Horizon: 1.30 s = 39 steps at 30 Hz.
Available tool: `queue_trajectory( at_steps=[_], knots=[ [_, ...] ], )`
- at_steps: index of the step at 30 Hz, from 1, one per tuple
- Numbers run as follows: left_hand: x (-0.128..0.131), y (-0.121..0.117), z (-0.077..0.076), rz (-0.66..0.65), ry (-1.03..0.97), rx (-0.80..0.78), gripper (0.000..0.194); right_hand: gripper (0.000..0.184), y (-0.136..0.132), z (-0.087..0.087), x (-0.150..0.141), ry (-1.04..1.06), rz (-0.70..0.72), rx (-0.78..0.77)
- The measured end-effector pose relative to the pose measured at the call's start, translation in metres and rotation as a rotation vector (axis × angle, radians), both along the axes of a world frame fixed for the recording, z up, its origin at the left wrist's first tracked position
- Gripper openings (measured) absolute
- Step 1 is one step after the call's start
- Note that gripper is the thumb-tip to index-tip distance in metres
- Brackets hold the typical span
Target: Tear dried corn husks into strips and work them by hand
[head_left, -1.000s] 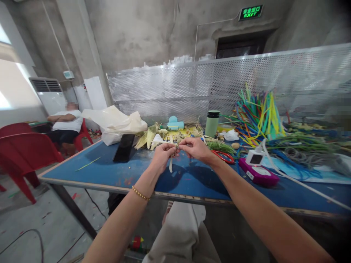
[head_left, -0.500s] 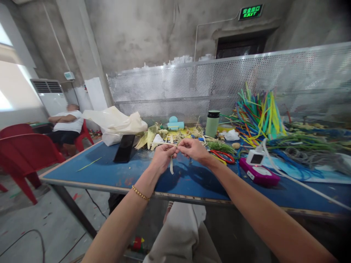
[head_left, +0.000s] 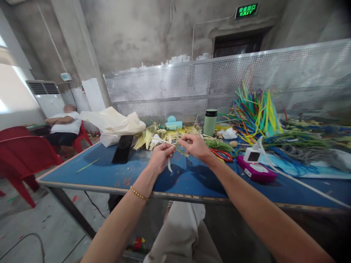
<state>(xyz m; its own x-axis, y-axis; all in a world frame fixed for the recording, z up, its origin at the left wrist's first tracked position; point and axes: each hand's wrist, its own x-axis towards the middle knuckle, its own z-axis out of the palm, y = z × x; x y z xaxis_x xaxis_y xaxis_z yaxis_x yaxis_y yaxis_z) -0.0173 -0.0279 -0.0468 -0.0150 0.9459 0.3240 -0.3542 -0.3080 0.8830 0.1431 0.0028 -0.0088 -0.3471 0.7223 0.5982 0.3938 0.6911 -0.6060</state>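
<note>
My left hand [head_left: 162,155], with a gold bead bracelet at its wrist, is closed on a pale flat strip [head_left: 169,165] whose end hangs down below the fingers. Just to its right, my right hand [head_left: 195,147] is closed too, thumb and fingers pinched together. A thin yellowish strip [head_left: 182,152] runs from between the two hands under the right fingers; whether it joins the pale one I cannot tell. Behind the hands lies a heap of dried husks [head_left: 149,137]. Both hands are held above the blue table [head_left: 104,179].
A black phone [head_left: 122,149] and a white plastic bag [head_left: 117,122] lie to the left. Behind stands a green bottle [head_left: 210,123]. Right are red-handled scissors [head_left: 221,155], a magenta box [head_left: 256,168] with a white cable, and colourful strips [head_left: 260,113]. A person [head_left: 64,122] sits far left.
My right hand has moved a little up and away from the left, opening a gap. A yellowish strip now shows between them. The pale strip sticking out leftward no longer shows clearly.
</note>
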Motion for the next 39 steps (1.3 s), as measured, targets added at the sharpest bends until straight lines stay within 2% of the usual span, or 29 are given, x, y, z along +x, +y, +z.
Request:
queue_trajectory(
  at_steps=[3,7,9,15,20,26,39],
  knots=[
    [0.001,-0.002,-0.002,0.006,0.149,-0.019,0.022,0.027,0.002,0.005,0.005,-0.006,-0.061,0.109],
    [0.004,-0.006,-0.002,-0.031,0.326,-0.017,0.018,0.026,0.006,0.001,0.005,-0.132,0.109,-0.023],
    [0.005,-0.007,-0.002,-0.047,0.351,-0.016,0.016,0.023,0.007,-0.003,0.003,-0.138,0.139,-0.08],
    [0.004,-0.009,0.0,-0.094,0.27,-0.092,0.027,0.021,0.002,0.0,0.003,-0.093,0.16,-0.13],
    [0.003,-0.008,0.0,-0.083,0.22,-0.08,0.033,0.021,-0.003,0.002,0.001,-0.08,0.176,-0.153],
    [0.004,-0.01,0.001,-0.114,0.192,-0.12,0.03,0.016,0.0,-0.004,-0.004,-0.033,0.189,-0.088],
    [0.006,-0.011,0.001,-0.153,0.204,-0.141,0.018,0.015,0.002,-0.009,-0.007,-0.078,0.066,0.001]
  ],
)
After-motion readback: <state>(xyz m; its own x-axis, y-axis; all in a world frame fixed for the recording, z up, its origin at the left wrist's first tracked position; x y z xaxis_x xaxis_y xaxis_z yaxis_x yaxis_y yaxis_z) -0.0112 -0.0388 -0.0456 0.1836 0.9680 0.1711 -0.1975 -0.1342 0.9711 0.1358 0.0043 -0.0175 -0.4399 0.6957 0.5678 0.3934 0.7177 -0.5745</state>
